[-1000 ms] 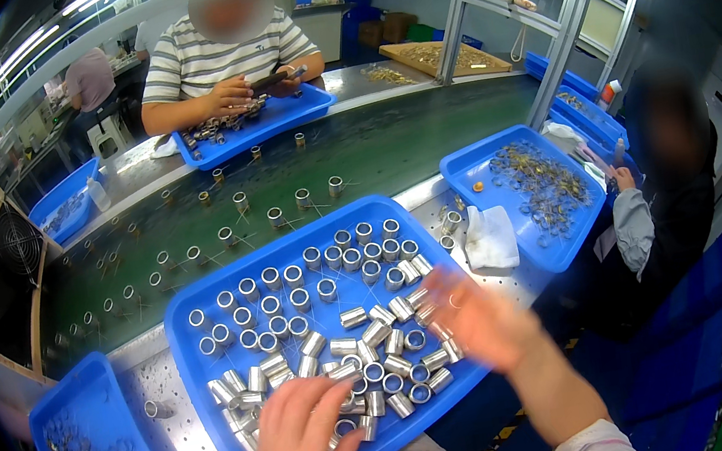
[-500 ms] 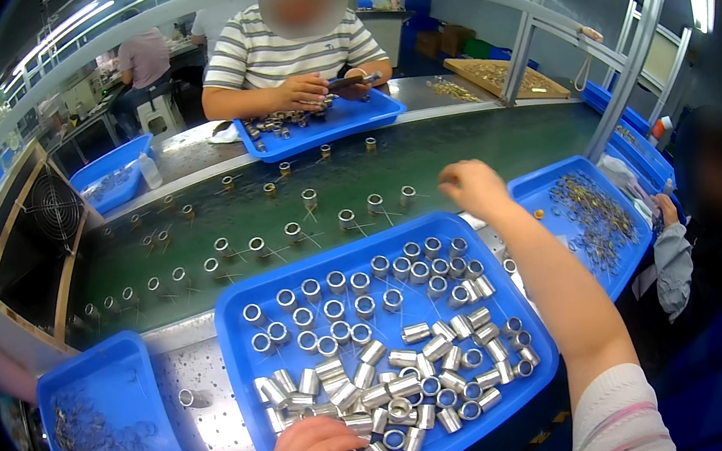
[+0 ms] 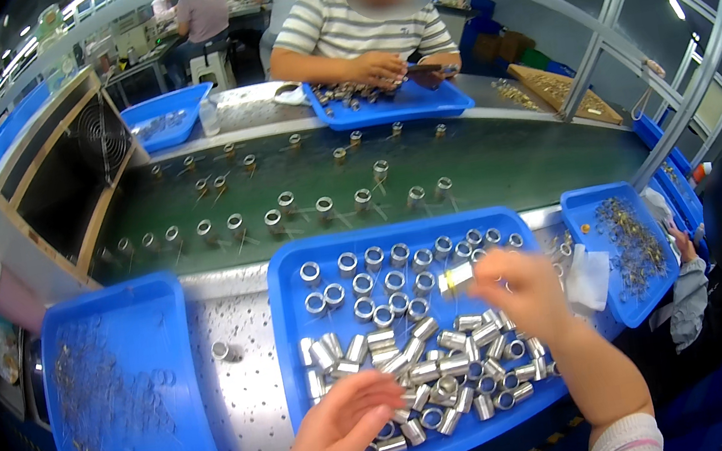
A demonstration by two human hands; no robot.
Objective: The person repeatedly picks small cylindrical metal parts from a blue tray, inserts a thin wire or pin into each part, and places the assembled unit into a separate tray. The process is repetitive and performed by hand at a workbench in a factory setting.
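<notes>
A large blue tray in front of me holds many short silver metal sleeves. Toward its far side the sleeves stand upright in rows; nearer me, several lie in a loose pile. My left hand hovers over the near left of the pile, thumb apart from the curved fingers, nothing visible between them. Over the tray's far right, my right hand is slightly blurred, its fingers pinched. At its fingertips is a silver metal sleeve with a yellowish band, lying sideways; the far end of the grip is hidden.
Beyond the tray, a green conveyor belt carries upright sleeves with thin wires. A blue tray of fine wire pieces stands left, another with small gold-coloured pieces right. One sleeve stands on the metal table. A co-worker sits opposite.
My right hand has come back from the belt to over the large tray, with a sleeve at its fingertips. My left hand has lifted from the pile. The view has swung left.
</notes>
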